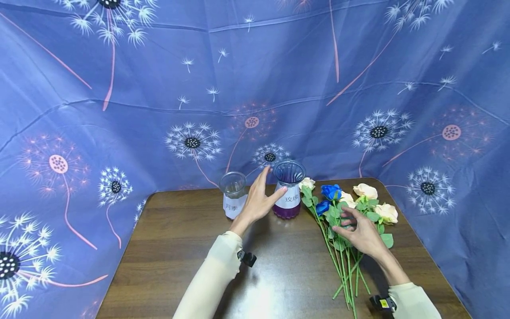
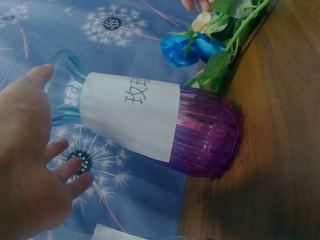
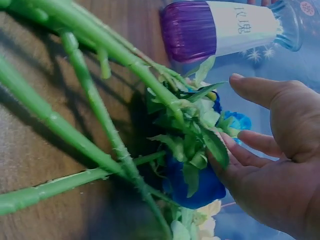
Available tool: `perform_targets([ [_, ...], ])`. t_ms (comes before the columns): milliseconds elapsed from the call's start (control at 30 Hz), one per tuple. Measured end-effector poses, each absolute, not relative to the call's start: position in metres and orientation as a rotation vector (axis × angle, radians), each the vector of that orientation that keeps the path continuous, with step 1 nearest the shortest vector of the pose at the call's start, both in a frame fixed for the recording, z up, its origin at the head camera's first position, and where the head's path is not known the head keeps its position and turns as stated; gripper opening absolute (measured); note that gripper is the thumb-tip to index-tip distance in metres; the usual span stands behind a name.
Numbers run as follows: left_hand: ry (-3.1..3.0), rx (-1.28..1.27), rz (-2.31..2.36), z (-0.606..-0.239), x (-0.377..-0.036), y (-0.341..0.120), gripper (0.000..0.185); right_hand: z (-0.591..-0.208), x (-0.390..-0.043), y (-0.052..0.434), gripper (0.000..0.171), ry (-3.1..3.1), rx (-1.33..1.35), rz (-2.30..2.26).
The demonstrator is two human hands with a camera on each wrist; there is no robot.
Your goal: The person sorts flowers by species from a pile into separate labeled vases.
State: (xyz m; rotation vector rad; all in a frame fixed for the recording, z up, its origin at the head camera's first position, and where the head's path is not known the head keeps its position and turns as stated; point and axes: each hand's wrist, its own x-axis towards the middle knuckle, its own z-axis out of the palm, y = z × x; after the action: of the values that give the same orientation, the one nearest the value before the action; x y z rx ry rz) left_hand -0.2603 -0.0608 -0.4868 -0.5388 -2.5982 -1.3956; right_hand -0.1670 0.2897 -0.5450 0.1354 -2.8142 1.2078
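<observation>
My left hand [image 1: 256, 203] is beside the blue-and-purple glass vase [image 2: 207, 132], thumb and fingers spread around its flared neck. Whether it touches the glass, I cannot tell. The vase stands upright with a white paper label bearing Chinese characters. Over the flowers at the right hovers my right hand [image 1: 362, 232], fingers apart and loosely bent; in the right wrist view its fingertips are close to the leaves [image 3: 215, 147]. Blue roses [image 1: 331, 192] and cream roses [image 1: 365, 191] lie in a loose bunch, their green stems [image 3: 95, 95] crossing toward the front edge.
A second, clear glass vase [image 1: 233, 182] with a white label stands left of the purple one, partly behind my left hand. Both vases are near the back of the brown wooden table [image 1: 167, 261]. A blue dandelion-patterned cloth [image 1: 311, 115] hangs behind and along the sides.
</observation>
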Motion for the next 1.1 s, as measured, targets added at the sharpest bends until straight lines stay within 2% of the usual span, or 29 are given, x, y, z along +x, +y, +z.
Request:
perform_targets([
  [800, -2.582, -0.578, -1.442, -0.485, -0.266, -0.053, 0.091, -0.562, -0.178, 0.282, 0.047, -2.818, 0.093, 1.006],
  [1100, -2.575, -0.572, -1.433, -0.48, -0.266, -0.051, 0.09, -0.563, -0.182, 0.281, 0.042, -2.819, 0.1, 0.925],
])
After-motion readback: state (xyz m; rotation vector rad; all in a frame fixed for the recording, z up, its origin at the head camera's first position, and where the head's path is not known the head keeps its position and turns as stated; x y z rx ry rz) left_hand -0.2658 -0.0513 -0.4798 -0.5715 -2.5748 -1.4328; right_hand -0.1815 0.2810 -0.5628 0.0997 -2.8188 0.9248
